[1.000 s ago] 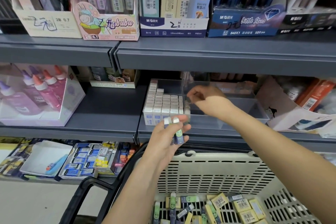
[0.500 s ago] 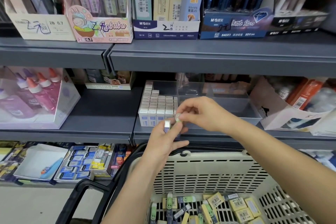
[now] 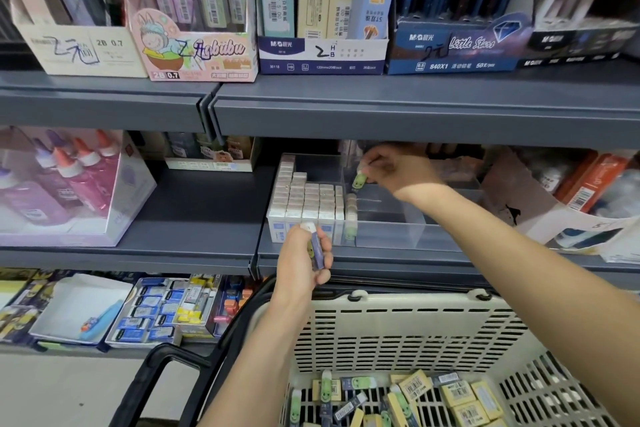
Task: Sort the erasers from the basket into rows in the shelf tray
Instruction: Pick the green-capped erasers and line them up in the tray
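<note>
Pinching green eraser (image 3: 359, 181) above clear tray (image 3: 391, 235): right hand (image 3: 401, 173). Left hand (image 3: 300, 265) grips purple eraser (image 3: 316, 250), possibly second behind.

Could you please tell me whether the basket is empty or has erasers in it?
Not empty: the basket holds many loose erasers, yellow and green, scattered on its floor.
</note>
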Tool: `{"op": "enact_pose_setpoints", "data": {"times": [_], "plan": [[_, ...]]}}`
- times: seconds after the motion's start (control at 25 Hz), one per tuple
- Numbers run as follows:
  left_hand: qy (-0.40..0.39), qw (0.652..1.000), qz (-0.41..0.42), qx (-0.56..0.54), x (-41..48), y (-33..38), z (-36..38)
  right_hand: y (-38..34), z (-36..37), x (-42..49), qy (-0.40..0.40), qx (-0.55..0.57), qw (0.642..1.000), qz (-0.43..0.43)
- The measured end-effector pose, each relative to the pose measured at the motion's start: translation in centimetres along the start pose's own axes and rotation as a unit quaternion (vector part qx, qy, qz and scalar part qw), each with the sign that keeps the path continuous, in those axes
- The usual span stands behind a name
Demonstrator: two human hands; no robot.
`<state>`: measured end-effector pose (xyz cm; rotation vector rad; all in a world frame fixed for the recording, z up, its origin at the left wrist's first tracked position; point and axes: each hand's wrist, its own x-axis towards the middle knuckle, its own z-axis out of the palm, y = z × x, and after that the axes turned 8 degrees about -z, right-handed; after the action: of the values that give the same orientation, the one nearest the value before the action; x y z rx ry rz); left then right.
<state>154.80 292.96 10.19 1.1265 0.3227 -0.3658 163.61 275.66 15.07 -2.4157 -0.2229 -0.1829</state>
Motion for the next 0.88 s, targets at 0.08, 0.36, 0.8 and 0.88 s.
{"op": "enact_pose_setpoints", "data": {"times": [0.08, 0.36, 0.8, 0.88], "plan": [[0.012, 0.999, 0.012, 0.029, 0.3, -0.1, -0.1, 0.1, 0.9, 0.2, -0.020, 0.027, 0.999, -0.003], [0.031, 0.999, 0.009, 0.044, 0.7, -0.1, 0.2, 0.9, 3.1, -0.3, -0.058, -0.087, 0.995, -0.001], [-0.032, 0.987, 0.081, 0.134, -0.2, -1.3, 0.7, -2.6, 0.4, -5.5, -0.102, 0.061, 0.991, -0.068], [-0.046, 0.985, 0.083, 0.146, -0.4, -1.5, 0.9, -3.0, 0.1, -6.8, -0.133, 0.069, 0.985, -0.084]]}}
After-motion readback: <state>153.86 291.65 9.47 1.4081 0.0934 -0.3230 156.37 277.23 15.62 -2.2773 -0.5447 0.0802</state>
